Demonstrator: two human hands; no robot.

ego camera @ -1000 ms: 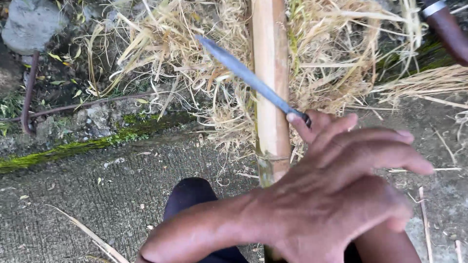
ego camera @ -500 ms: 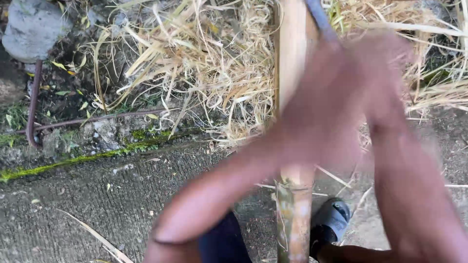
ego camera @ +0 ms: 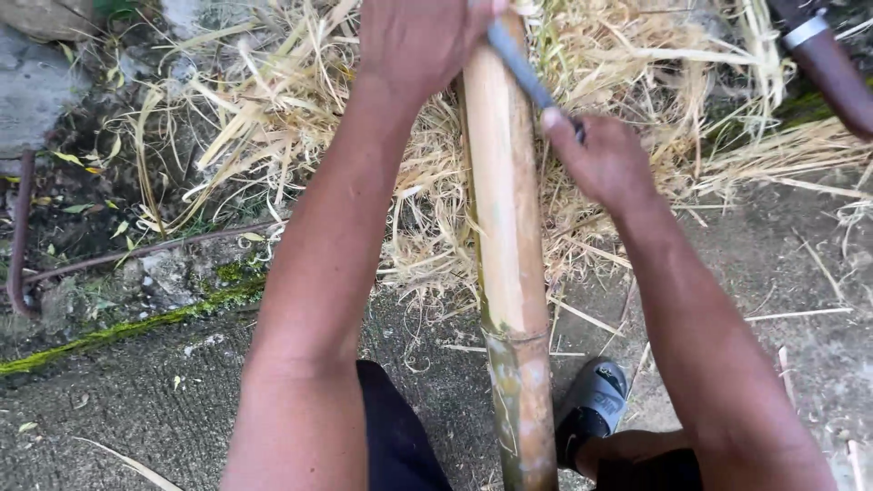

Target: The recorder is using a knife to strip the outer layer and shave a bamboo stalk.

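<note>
Left hand [ego camera: 423,41] reaching forward, grip closed over the knife blade [ego camera: 520,64] atop an upright bamboo pole [ego camera: 505,236], right hand [ego camera: 605,164] fisted around the knife handle, pole pale and shaved above, green below its node

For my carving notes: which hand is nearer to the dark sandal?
Right. The right hand grips the knife beside the bamboo pole, above the sandal; the left hand is farther, at the pole's top.

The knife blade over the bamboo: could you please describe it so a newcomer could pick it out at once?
Find the thick tan bamboo pole standing up the middle, before the heap of dry straw. Near its top, the right hand holds a slim grey metal knife blade slanting across it, the only smooth, bluish thing among yellow stalks.
</note>
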